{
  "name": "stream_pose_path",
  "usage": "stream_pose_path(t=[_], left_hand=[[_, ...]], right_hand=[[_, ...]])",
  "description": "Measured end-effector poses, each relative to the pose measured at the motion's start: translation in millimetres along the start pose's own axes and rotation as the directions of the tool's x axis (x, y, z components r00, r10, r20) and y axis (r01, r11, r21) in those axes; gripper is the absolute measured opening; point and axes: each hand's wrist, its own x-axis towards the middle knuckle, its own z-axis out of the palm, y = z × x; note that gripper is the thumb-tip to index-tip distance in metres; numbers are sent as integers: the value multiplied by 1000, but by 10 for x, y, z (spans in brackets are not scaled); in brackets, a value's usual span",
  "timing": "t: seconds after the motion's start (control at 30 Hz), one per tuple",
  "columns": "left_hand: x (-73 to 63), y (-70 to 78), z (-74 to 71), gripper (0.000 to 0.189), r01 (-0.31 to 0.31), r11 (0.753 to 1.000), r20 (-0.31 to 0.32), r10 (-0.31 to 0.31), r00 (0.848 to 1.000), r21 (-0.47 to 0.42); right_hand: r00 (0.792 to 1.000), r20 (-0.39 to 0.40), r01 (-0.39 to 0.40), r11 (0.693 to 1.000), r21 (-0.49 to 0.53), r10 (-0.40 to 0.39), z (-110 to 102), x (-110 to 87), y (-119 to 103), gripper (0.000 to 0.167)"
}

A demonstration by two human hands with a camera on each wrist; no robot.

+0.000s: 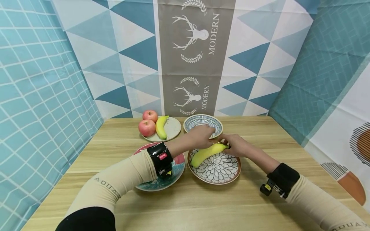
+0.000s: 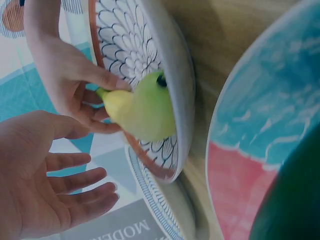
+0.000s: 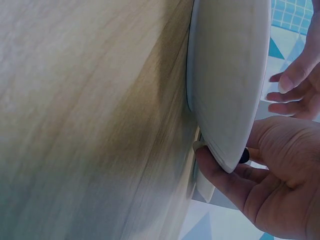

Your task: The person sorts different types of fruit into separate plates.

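A yellow-green banana (image 1: pixel 208 154) lies slantwise in a brown-rimmed dish (image 1: pixel 219 170) with a black-and-white petal pattern. My right hand (image 1: pixel 237 146) pinches the banana's stem end at the dish's far right rim. In the right wrist view, the fingers of that hand (image 3: pixel 280 180) are at the rim, and the dish's pale outer wall hides most of the banana. My left hand (image 1: pixel 201 136) hovers over the back of the dish, beside the blue-striped bowl (image 1: pixel 190 123). The left wrist view shows the left hand (image 2: pixel 50 180) with fingers extended, holding nothing.
Behind on the left, a pale plate (image 1: pixel 174 128) carries two apples (image 1: pixel 147 128) and another banana (image 1: pixel 161 127). A red-and-teal plate (image 1: pixel 180 165) sits under my left forearm. Everything stands on a wooden table (image 1: pixel 185 208) against patterned cloth walls.
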Motion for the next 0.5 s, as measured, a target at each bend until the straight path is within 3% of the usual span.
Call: stream_pose_path(t=[0.27,0.5], left_hand=[[58,-281,-48,39,93,996,-32,-93,995,5],[55,-680,-50,28,246,969,-25,-245,969,28]], right_hand=[[1000,5,-14,1000,-13,14,1,5,10,49],[1000,21,-23,999,-26,24,-12,10,-3,50]])
